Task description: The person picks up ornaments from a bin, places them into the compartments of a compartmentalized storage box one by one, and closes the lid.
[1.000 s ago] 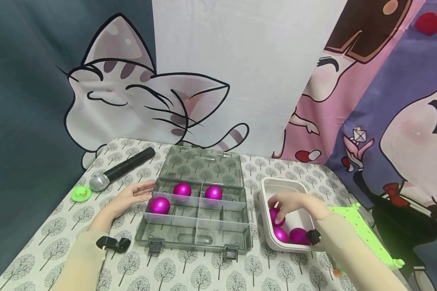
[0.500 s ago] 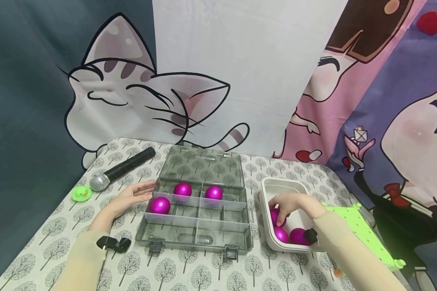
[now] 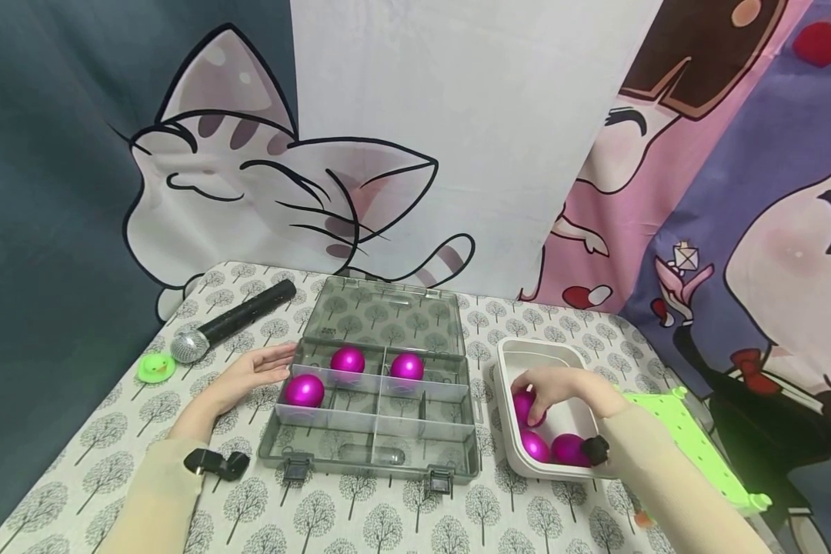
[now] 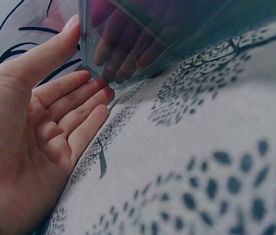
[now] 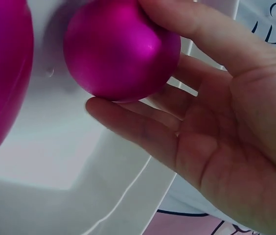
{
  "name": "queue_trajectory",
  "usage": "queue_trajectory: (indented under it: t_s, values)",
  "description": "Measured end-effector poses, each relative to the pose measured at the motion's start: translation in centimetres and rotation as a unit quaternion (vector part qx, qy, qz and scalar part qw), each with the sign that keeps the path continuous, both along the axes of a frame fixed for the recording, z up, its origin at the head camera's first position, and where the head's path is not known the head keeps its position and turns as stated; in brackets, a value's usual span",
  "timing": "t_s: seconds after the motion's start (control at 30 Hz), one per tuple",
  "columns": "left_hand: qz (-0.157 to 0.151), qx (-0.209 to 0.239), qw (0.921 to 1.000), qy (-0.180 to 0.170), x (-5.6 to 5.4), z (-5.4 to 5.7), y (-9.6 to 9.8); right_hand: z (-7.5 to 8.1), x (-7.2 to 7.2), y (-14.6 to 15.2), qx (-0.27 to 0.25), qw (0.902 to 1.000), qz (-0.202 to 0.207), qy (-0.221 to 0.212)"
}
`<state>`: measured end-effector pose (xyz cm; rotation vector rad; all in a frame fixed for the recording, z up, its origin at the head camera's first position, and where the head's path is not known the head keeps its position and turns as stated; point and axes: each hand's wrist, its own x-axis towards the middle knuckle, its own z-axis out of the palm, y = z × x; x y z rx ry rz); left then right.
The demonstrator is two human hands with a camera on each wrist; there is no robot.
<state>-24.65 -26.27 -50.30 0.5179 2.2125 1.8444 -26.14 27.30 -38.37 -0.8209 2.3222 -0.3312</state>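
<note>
Printed curtains (image 3: 512,115) hang behind a table (image 3: 388,515) covered with tree-patterned cloth. Right hand (image 3: 557,386): inside a white bin (image 3: 557,472), with its fingers curved around a magenta ball (image 5: 121,54). The held ball sits between the thumb and the opposing fingers. Nearer the wearer than these fingertips, a second ball (image 3: 534,446) and a third ball (image 3: 570,449) lie in the bin (the third is close to the wrist). Left hand (image 3: 249,373): fingers extended, thumb spread apart from them, holding nothing. Its fingertips stand at the left wall of a transparent case (image 3: 318,438); whether they press on it cannot be told. To the right of those fingertips, three case balls (image 3: 305,391) occupy compartments: one in the middle row, two in the back row. To the left of the same fingers lie a microphone (image 3: 231,323) and a green duck (image 3: 156,368).
</note>
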Motion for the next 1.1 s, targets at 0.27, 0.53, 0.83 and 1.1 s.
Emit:
queue_trajectory:
  t_s: [0.27,0.53,0.83,1.1]
  values:
    - [0.0,-0.006,1.0,0.001,0.0,0.0,0.0,0.0,-0.2,1.6,-0.084,0.989,-0.011,0.121]
    - [0.0,-0.001,1.0,-0.002,0.0,0.0,0.0,0.6,0.0,2.4,-0.138,0.9717,-0.099,0.164]
    - [0.0,-0.009,1.0,0.002,0.1,0.2,0.0,1.1,-0.6,2.5,-0.205,0.9486,-0.12,0.209]
    - [-0.001,-0.009,1.0,0.002,0.1,0.2,0.1,2.2,-0.9,0.7,-0.235,0.9399,-0.108,0.223]
